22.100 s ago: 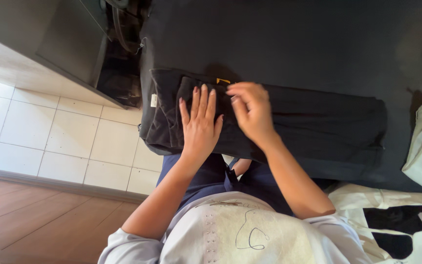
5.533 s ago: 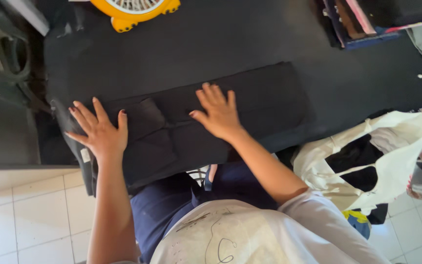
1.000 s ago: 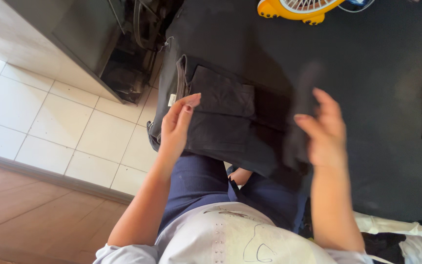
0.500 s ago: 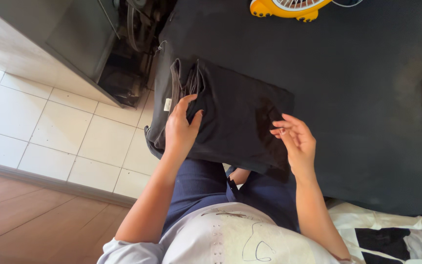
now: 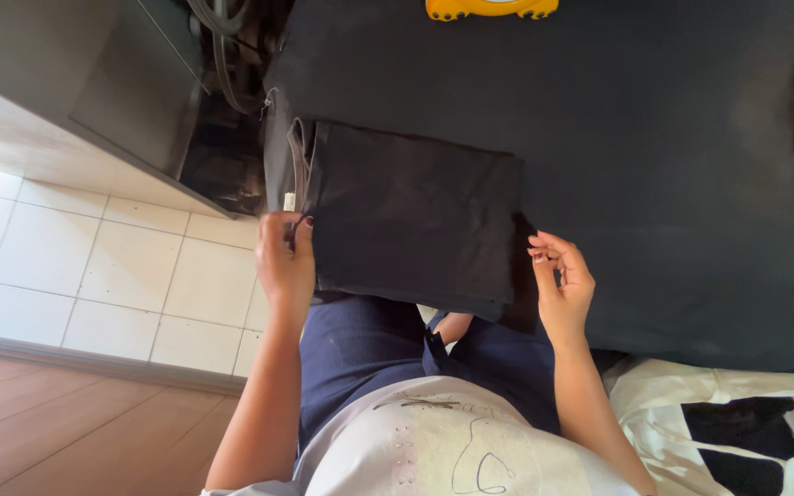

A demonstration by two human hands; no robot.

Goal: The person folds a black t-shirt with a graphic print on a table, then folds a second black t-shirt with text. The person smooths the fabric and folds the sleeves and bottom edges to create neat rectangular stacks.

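Folded dark garment (image 5: 411, 216) lies on the black counter (image 5: 654, 156), soft, light and floppy; best taken by its folded edges. Left hand (image 5: 285, 262) pinches its near-left corner; right hand (image 5: 562, 280), loosely spread, hovers beside its right edge.

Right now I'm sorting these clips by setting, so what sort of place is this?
Probably a home laundry or ironing corner. A folded dark garment lies on a black padded table, the left hand at its edge, with a white and black cloth waiting beside it and a white tiled floor below.
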